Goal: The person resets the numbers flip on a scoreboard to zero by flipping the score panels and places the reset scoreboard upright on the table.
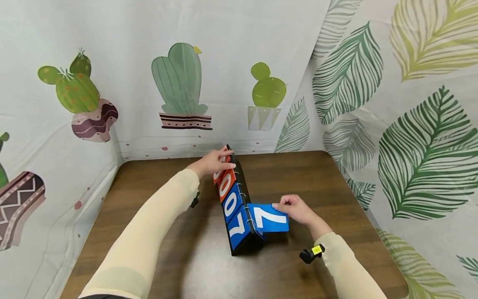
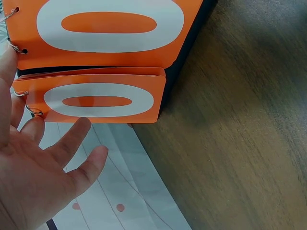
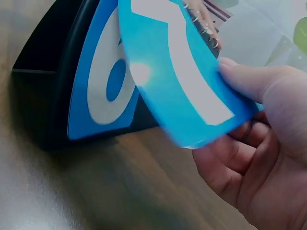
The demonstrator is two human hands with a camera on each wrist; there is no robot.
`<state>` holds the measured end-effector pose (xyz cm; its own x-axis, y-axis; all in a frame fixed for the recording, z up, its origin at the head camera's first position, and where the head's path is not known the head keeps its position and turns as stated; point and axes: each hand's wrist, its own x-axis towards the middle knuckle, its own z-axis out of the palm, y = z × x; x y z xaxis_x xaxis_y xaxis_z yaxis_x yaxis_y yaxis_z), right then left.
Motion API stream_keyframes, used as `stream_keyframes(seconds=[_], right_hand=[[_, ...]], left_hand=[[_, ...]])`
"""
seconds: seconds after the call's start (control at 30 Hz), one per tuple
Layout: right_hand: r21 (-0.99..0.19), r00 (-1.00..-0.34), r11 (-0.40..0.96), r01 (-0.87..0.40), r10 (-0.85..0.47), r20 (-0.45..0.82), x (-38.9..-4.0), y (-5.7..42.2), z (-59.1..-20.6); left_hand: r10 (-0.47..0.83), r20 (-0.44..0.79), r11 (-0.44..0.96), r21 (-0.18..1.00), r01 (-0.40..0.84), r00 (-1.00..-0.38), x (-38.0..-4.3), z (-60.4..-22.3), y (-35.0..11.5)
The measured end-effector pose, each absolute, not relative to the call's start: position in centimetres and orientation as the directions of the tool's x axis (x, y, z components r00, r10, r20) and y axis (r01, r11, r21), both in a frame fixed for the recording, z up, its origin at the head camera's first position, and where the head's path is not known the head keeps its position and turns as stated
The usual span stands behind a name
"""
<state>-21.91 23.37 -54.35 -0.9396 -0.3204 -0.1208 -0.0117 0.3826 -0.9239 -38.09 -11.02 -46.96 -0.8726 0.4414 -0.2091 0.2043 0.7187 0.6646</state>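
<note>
A black flip scoreboard (image 1: 251, 246) stands lengthwise on the table, with ringed number cards over its ridge. My right hand (image 1: 296, 209) pinches the outer edge of a blue card with a white 7 (image 1: 279, 225), thumb on its face, lifted off the right slope. Below it, the right wrist view shows a blue card with a white 0 (image 3: 98, 103). At the far end, my left hand (image 1: 210, 162) touches the ridge and end edge near the orange cards (image 2: 144, 112) with spread, mostly straight fingers. On the left slope lie orange 0 cards, a blue 0 and a blue 7.
The brown wooden table (image 1: 149, 182) has rounded corners. A white curtain printed with cacti and leaves (image 1: 231, 33) hangs behind and beside it. Black wrist devices (image 1: 309, 254) are strapped over pale sleeves (image 1: 145, 232).
</note>
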Motion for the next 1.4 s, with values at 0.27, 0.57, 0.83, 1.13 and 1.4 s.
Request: stream_keyframes(seconds=[0.27, 0.57, 0.83, 1.13, 1.4], right_hand=[[-0.941, -0.868, -0.075, 0.331, -0.414, -0.273, -20.2, 23.3, -50.1], [-0.921, -0.869, -0.256, 0.295, -0.474, -0.146, -17.4, 20.2, -45.3], [-0.971, -0.915, 0.161, -0.178, -0.389, 0.103, -15.2, 14.9, -45.1], [-0.504, -0.849, 0.685, -0.526, -0.464, 0.254, -13.0, 9.9, -46.2], [-0.219, -0.820, 0.794, -0.567, -0.517, 0.247, -11.6, 7.8, -47.7]], left_hand=[[0.441, -0.208, 0.715, 0.669, 0.202, -0.873, -38.0, -46.9, -10.9], [0.439, -0.203, 0.716, 0.667, 0.204, -0.875, -38.0, -47.0, -11.0], [0.446, -0.199, 0.713, 0.668, 0.212, -0.873, -37.9, -46.9, -10.9], [0.456, -0.179, 0.708, 0.667, 0.233, -0.872, -37.8, -46.9, -10.9], [0.433, -0.185, 0.703, 0.682, 0.203, -0.882, -37.6, -46.9, -10.9]])
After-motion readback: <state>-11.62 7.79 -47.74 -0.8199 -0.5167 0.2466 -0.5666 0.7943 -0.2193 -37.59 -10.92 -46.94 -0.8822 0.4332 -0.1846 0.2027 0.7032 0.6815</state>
